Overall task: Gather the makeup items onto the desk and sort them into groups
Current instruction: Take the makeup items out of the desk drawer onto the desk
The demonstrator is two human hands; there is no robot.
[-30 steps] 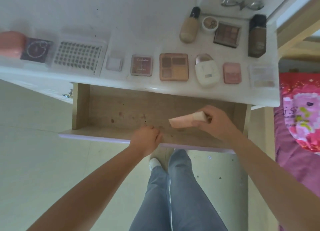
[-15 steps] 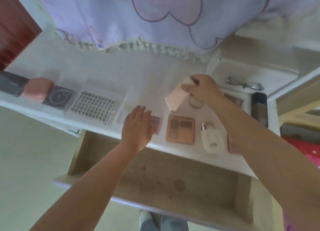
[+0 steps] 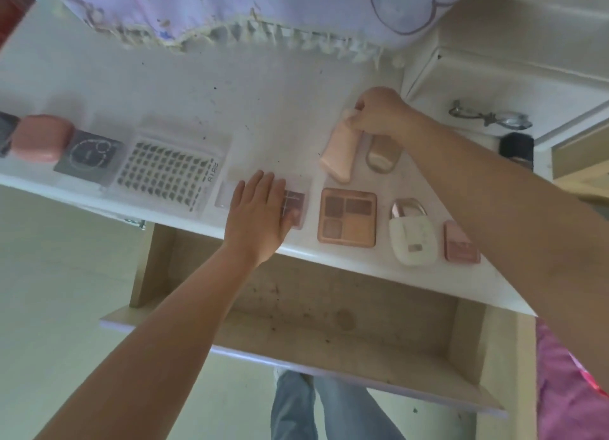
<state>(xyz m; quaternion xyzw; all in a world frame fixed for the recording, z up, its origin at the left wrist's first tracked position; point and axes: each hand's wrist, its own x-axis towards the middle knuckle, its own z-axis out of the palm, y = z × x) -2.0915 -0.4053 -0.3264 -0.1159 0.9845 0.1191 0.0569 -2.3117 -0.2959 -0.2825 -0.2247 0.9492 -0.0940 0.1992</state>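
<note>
Bottom centre of frame: person's legs in jeans [image 3: 329, 410], standing at an open wooden drawer [image 3: 296, 311]. Drawer interior showed only stains and specks, so gathering from it looked about done.

Above the drawer, white bench [image 3: 263, 110] ran across the middle of the frame. Front row along its near edge, left to right: pink case [image 3: 41, 138], dark square box [image 3: 89, 154], clear tray of lash clusters [image 3: 166, 172], small clear compact [image 3: 225, 194], small reddish palette [image 3: 295, 207], four-pan eyeshadow palette [image 3: 347, 218], white padlock-shaped compact [image 3: 413, 238], pink blush compact [image 3: 459, 243]. Flat palettes and compacts lined up side by side, likely one sorted group.

Left hand [image 3: 258, 215] reached in from lower left, arm extended, palm down, fingers straight and together. It lay flat over the left part of the reddish palette, gripping nothing; likely steadying or about to nudge that row.

Further back, centre right: right hand [image 3: 379, 113], arm coming in from the right edge, wrist bent down, fingers pinched round the cap end of a pink tube [image 3: 339, 153]. Tube tilted, its lower end at or just above the bench; contact unclear. It sat just beside a beige bottle [image 3: 382, 153], so probably being placed with the bottle-type items in the back row. A dark-capped bottle [image 3: 515, 149] showed partly behind the right forearm.

Farthest: metal handle [image 3: 487, 118] on a white unit at upper right, lilac fringed cloth [image 3: 263, 4] along the top edge.
</note>
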